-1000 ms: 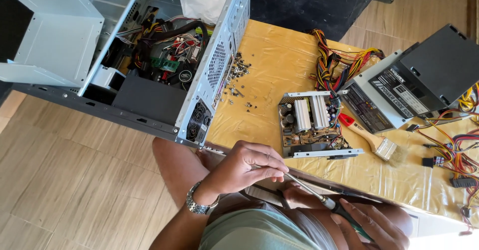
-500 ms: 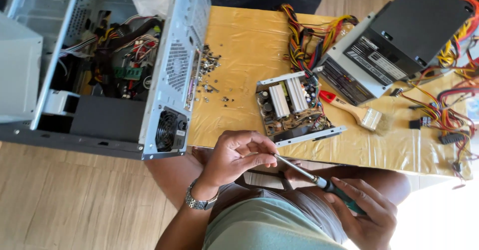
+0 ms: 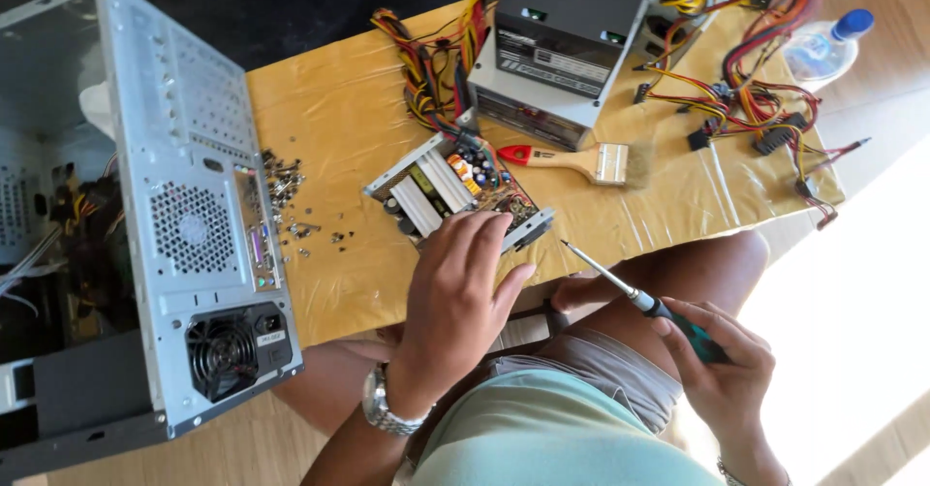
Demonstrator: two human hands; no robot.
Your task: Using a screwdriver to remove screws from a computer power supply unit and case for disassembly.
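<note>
the left hand (image 3: 463,287) lies spread over the near edge of the opened power supply board (image 3: 455,193), fingers draped on its metal tray, not clamped around anything, just resting there with a steel-link wristwatch (image 3: 387,407) below it. the right hand (image 3: 722,375) is curled around a screwdriver (image 3: 639,300), gripping the dark green handle, the thin bright shaft slanting up and left with its tip in the air just right of the board's corner, not touching it. the board sits on the near part of the table, tilted at an angle, ribbed pale heat sinks in rows, little round capacitors and a coil packed between them. under it all is a low table (image 3: 329,108) wrapped in crinkly yellow plastic film, glossy where the light hits. just beyond the board lies a flat paintbrush (image 3: 579,160) with a red and wood handle, a metal ferrule and pale bristles. behind that, a boxy grey power supply unit (image 3: 572,45) with a dark top, and bundles of red, yellow and black cables (image 3: 746,89) sprawling to the right. a clear plastic bottle (image 3: 823,45) with a blue cap lies at the far right edge. left of the board, a scatter of small dark screws (image 3: 291,195), and beside them the tall grey computer case (image 3: 203,234), perforated steel back panel, round fan grille low down.
</note>
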